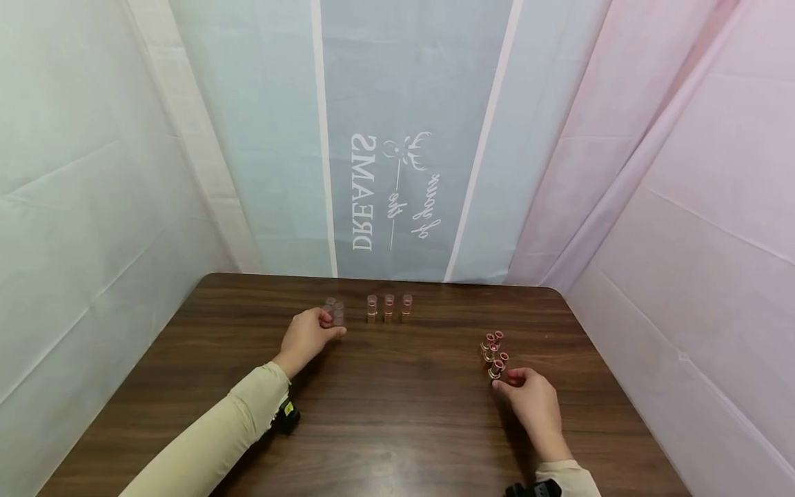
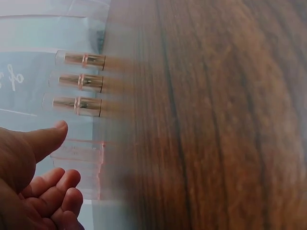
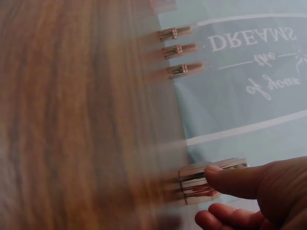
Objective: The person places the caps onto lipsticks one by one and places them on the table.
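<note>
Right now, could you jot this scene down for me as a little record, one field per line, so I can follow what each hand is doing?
Left hand: at a cluster of clear caps, contact unclear
Right hand: beside the uncapped gold tubes, contact unclear
Uncapped tubes: five visible, upright, grouped
Clear caps: clustered, count unclear
Capped tubes: three, upright in a row, between the two groups
Surface: dark wooden table
Behind: printed cloth with the word DREAMS

Glossy metallic-looking tubes (image 1: 491, 355), smooth plastic-looking caps (image 1: 338, 315), slightly shiny wood-grain tabletop (image 1: 404, 393), matt cloth backdrop (image 1: 282, 138)
</note>
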`<state>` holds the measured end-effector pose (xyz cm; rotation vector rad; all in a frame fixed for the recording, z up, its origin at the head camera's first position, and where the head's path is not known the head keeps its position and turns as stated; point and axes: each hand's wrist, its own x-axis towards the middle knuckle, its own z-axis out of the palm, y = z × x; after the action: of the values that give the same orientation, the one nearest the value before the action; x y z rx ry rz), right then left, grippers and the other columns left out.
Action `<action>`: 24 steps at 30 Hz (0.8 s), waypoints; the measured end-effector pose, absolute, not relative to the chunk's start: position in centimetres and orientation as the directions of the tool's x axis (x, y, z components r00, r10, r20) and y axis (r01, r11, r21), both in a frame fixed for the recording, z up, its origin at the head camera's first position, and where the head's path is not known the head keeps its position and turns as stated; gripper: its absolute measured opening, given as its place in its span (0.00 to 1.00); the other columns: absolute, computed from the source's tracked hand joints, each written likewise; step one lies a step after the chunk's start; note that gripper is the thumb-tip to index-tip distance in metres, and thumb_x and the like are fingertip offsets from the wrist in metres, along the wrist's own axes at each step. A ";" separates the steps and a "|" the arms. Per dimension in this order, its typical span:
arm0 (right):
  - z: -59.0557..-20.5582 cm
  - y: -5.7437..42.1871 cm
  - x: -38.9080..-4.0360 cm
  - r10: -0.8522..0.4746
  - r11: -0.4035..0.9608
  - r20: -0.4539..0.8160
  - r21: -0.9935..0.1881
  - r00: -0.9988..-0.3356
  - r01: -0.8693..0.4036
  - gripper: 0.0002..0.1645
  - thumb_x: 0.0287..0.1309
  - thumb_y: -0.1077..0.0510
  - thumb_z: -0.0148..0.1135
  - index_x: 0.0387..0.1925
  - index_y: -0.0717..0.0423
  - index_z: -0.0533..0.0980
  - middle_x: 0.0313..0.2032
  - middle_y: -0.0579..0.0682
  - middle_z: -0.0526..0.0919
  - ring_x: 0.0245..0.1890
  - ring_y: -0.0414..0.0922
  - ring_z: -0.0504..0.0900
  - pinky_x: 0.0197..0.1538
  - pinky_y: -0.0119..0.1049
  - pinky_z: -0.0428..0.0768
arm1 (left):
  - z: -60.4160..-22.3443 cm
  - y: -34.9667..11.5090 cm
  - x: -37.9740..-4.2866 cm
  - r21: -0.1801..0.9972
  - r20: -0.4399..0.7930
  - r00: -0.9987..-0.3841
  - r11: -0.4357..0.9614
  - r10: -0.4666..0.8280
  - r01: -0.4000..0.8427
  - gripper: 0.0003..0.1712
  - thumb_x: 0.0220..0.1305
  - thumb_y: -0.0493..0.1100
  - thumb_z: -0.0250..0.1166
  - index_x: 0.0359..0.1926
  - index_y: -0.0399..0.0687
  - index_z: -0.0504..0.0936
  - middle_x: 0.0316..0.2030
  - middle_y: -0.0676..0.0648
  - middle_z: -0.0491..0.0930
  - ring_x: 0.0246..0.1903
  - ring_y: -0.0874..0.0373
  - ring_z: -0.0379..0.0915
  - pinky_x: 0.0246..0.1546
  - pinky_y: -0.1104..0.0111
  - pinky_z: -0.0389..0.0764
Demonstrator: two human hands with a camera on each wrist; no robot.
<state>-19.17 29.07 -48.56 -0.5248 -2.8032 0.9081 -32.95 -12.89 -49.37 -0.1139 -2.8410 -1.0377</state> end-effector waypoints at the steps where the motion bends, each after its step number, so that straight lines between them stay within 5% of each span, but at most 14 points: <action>1: -48.7 29.1 -19.3 0.378 0.753 0.033 -0.592 -0.925 0.287 0.27 0.49 0.44 0.71 0.44 0.59 0.80 0.39 0.54 0.86 0.41 0.53 0.82 0.42 0.49 0.74 | -49.4 -12.8 -32.9 0.639 0.133 -0.991 0.762 0.030 0.109 0.24 0.50 0.60 0.73 0.39 0.49 0.81 0.35 0.50 0.83 0.33 0.57 0.77 0.36 0.61 0.78; 15: -49.7 28.8 -19.9 0.397 0.758 0.040 -0.577 -0.917 0.303 0.28 0.46 0.43 0.73 0.45 0.57 0.81 0.40 0.53 0.86 0.42 0.53 0.82 0.42 0.50 0.74 | -49.3 -12.6 -32.9 0.633 0.156 -0.986 0.760 0.059 0.145 0.13 0.55 0.53 0.71 0.35 0.51 0.81 0.31 0.53 0.82 0.27 0.60 0.74 0.29 0.66 0.75; 24: -50.1 28.3 -20.3 0.374 0.780 0.038 -0.554 -0.927 0.292 0.26 0.43 0.40 0.74 0.39 0.52 0.82 0.32 0.45 0.85 0.34 0.47 0.82 0.34 0.43 0.74 | -48.5 -12.9 -31.5 0.679 0.187 -0.975 0.701 0.122 0.218 0.13 0.56 0.51 0.71 0.37 0.51 0.81 0.33 0.53 0.81 0.33 0.60 0.76 0.36 0.64 0.78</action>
<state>-20.27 28.33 -50.11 -0.5320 -2.8246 0.8427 -31.46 -12.93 -48.51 -0.2789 -2.7786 -1.1339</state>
